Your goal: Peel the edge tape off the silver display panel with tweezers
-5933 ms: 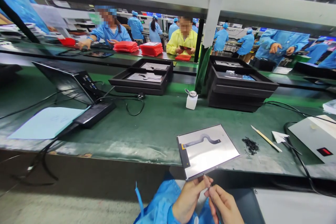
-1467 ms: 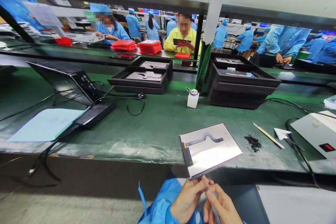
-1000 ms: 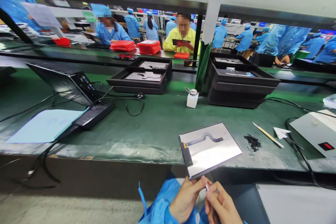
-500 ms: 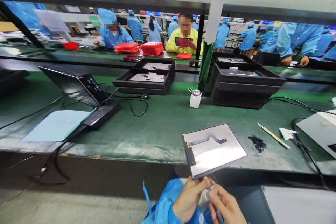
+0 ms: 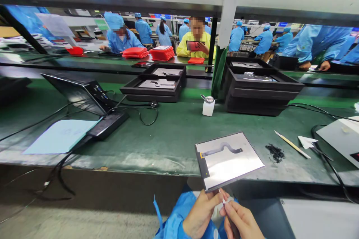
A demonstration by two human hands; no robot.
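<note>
So the left hand (image 5: 200,213) is gripping the LCD panel (image 5: 234,168) by its near edge, so it sticks out past those fingertips, flex cable (image 5: 224,147) facing up, while the right hand (image 5: 242,219) has its fingers closed round a slim tool (image 5: 232,224), tip right by that edge.

Left of the green counter (image 5: 168,138), a pale blue sheet (image 5: 60,136) lies near a tilted black monitor (image 5: 81,95). Centre, there's a white bottle (image 5: 208,108), just left of a tall stack of black trays (image 5: 255,99). And across the far side, two red piles (image 5: 162,54), with a person in yellow (image 5: 183,46) holding up a dark tablet (image 5: 193,46).
</note>
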